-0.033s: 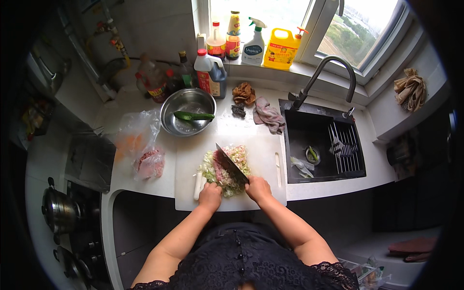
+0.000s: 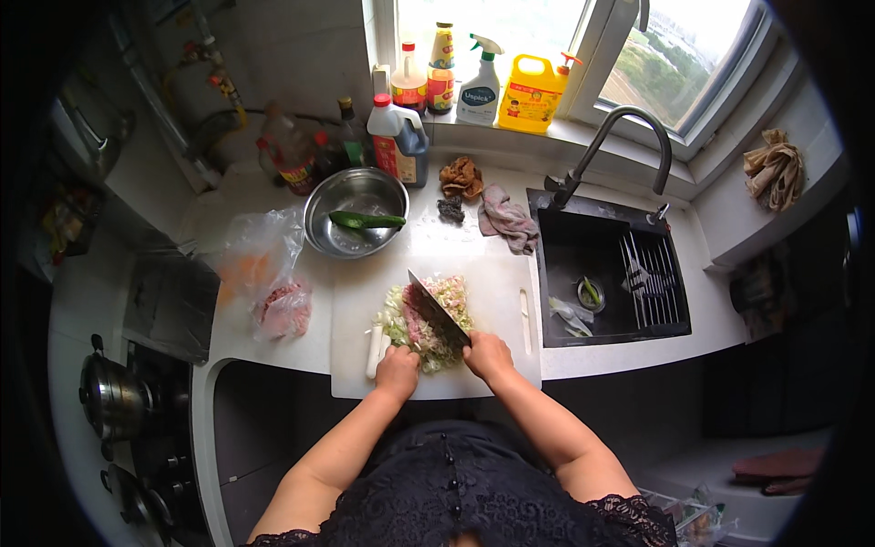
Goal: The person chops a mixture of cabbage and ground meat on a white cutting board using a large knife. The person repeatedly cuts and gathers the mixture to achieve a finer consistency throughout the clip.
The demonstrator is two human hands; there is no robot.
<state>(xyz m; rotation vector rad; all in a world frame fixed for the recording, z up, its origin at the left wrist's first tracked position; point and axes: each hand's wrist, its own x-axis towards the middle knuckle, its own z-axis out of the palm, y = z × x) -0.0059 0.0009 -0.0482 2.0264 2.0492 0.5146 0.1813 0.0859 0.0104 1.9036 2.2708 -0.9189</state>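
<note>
A cutting board (image 2: pixel 497 283) lies on the counter before me, bearing a heap of chopped pale-green and white vegetable (image 2: pixel 447 354) mixed with pink minced meat (image 2: pixel 415 319). My right hand (image 2: pixel 489 356) grips a dark-bladed kitchen knife (image 2: pixel 439 308), its blade laid diagonally across the heap with the tip pointing away to the left. At the heap's near left edge rests my left hand (image 2: pixel 398 371), fingers curled closed; whatever they may hold is hidden. Just left of it is a white stalk piece (image 2: pixel 375 351), perhaps scallion or leek.
Beyond the board stands a steel bowl (image 2: pixel 319 235) holding a green cucumber (image 2: pixel 365 220). Left are plastic bags, one with minced meat (image 2: pixel 284 310). A black sink (image 2: pixel 570 260) with a tall faucet (image 2: pixel 670 169) is right; a cloth (image 2: pixel 508 219) and bottles (image 2: pixel 399 146) sit behind.
</note>
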